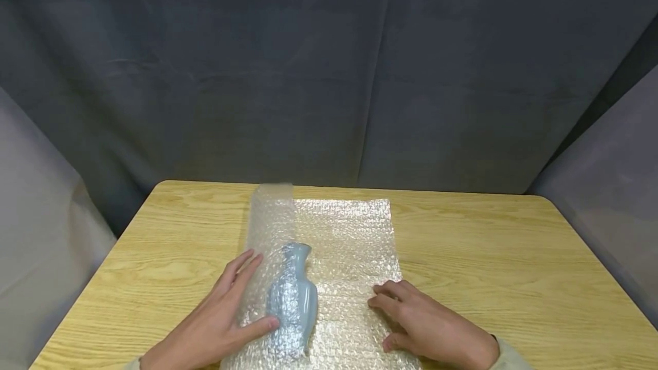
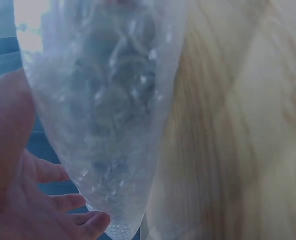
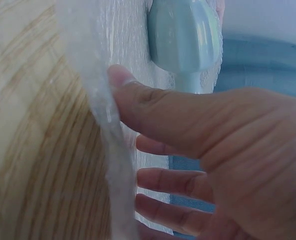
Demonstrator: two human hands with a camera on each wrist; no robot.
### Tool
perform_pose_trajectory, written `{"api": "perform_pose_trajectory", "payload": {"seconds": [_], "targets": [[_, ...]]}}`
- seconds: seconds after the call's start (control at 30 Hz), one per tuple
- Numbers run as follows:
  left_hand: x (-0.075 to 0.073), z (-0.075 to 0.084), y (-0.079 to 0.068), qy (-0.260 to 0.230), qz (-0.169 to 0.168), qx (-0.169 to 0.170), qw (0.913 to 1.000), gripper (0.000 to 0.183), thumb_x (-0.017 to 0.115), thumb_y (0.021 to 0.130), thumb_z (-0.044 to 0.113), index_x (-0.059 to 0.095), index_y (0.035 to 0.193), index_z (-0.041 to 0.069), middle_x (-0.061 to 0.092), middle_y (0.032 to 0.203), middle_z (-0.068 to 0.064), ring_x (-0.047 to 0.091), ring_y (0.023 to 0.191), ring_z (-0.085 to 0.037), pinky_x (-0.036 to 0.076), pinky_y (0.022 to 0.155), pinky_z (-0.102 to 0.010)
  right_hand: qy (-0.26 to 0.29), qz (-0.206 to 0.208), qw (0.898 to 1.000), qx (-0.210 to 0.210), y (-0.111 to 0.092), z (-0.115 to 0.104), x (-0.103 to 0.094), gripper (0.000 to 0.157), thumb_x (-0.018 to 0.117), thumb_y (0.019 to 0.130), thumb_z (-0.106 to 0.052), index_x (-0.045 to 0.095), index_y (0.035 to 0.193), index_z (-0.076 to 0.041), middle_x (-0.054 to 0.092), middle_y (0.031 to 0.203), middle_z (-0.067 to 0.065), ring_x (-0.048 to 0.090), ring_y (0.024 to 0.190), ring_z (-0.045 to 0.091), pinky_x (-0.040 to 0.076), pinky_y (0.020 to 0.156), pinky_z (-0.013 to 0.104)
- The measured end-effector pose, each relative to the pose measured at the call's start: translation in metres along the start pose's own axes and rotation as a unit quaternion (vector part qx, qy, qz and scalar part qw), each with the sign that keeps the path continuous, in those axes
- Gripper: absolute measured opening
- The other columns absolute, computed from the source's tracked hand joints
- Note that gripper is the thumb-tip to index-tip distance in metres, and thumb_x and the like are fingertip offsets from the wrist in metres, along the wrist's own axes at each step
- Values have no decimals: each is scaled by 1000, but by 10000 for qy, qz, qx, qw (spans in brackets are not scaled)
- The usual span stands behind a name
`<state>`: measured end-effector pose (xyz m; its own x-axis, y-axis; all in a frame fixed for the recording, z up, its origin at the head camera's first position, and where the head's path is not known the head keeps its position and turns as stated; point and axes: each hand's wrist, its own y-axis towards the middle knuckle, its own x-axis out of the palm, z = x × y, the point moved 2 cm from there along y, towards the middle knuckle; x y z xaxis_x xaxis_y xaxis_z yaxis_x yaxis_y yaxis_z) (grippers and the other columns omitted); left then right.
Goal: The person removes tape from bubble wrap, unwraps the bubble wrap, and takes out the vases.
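Observation:
A pale blue ceramic vase (image 1: 295, 296) lies on its side on a sheet of bubble wrap (image 1: 349, 244), its mouth pointing away from me. The sheet's left edge is folded up over the vase's body. My left hand (image 1: 226, 313) lies flat on that folded flap, fingers straight, with the thumb pressing the wrap onto the vase's lower body. In the left wrist view the wrap (image 2: 113, 100) fills the frame above my left hand (image 2: 18, 190). My right hand (image 1: 421, 324) rests on the flat wrap right of the vase. In the right wrist view its thumb touches the wrap (image 3: 88, 60) below the vase (image 3: 185, 35).
The wooden table (image 1: 514, 256) has rounded corners and bare surface on both sides of the wrap. A dark grey cloth backdrop (image 1: 329, 73) hangs behind the table, with lighter panels at the left and right.

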<state>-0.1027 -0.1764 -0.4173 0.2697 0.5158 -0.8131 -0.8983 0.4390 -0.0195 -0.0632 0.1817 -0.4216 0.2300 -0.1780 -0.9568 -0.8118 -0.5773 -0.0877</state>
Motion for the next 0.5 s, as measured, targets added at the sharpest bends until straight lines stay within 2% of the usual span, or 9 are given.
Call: {"api": "perform_pose_trajectory", "payload": {"seconds": [0.23,0.5], "targets": [[-3,0,0,15,107,60,9999,101,64,87,75,16,166,35,16,173,0,40,151,-36,50,104,-63,91,-38,9999,50,0,0,0,57,75,90,-50,63,137,-20,59,145,5,56,129,23,55,102,39],[-10,1,0,-75,-151,-211,9996,102,61,84,81,10,164,43,10,174,4,42,150,-34,52,102,-62,225,-70,9997,117,0,1,0,57,76,89,-49,63,137,-21,59,145,3,56,128,21,54,104,42]]}}
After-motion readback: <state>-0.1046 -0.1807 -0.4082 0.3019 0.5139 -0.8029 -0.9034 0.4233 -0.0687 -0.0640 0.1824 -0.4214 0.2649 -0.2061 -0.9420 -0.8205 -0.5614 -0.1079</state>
